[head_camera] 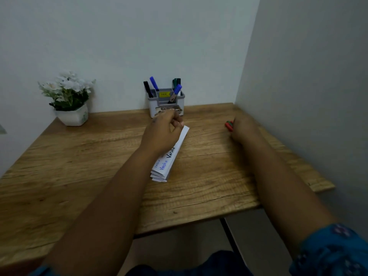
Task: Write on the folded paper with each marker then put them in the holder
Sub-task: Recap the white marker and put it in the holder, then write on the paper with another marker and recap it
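Observation:
A folded white paper (170, 158) lies in the middle of the wooden table (79, 156), with blue and black writing on it. My left hand (164, 130) hovers over its far end, just in front of the grey holder (166, 101); its fingers are loosely curled and I see nothing in them. The holder carries a black marker (147, 89), a blue marker (154, 83), a dark green marker (176, 81) and a second, tilted blue marker (176, 93). At the right, my right hand (242, 129) curls over a red marker and a green marker (229, 124) on the table.
A white pot of white flowers (69, 100) stands at the back left against the wall. A grey wall (298, 96) closes the table's right side. The table's near edge (199, 220) runs just in front of my lap.

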